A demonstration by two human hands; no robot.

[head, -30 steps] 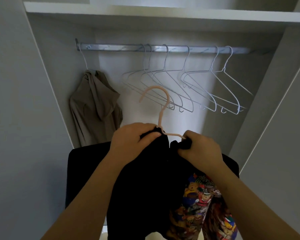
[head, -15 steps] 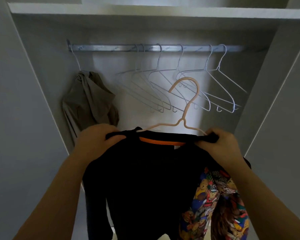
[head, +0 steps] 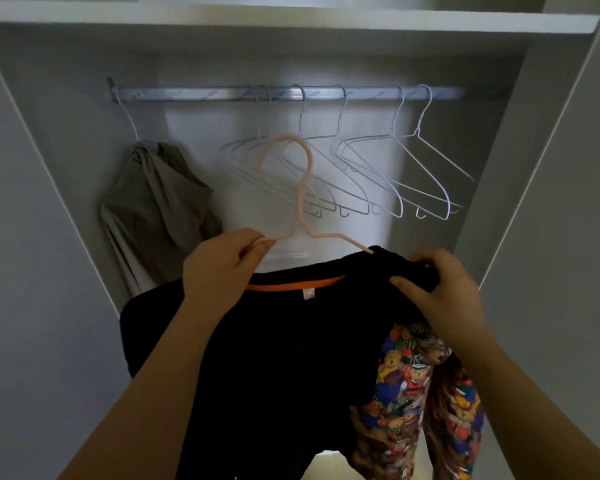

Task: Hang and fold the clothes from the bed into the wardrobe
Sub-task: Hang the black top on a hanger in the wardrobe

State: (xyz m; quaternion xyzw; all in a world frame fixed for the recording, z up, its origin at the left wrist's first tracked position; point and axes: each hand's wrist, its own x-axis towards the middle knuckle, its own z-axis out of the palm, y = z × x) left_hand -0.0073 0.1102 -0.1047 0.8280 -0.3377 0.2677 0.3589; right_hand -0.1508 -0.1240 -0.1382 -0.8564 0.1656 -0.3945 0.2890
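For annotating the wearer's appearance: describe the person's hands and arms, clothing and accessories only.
The left hand and right hand are bare: no gloves, no rings visible. The left forearm and right forearm are uncovered down to the frame's edge: no sleeve, watch or bracelet in view.

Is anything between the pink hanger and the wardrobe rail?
Nothing blocks the pink hanger. Empty white hangers fill the rail from middle to right; a bare stretch lies left of them.

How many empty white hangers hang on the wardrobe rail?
6 empty white hangers: two overlapping left of centre, two at centre, two toward the right of the rail. Overlap may hide another.
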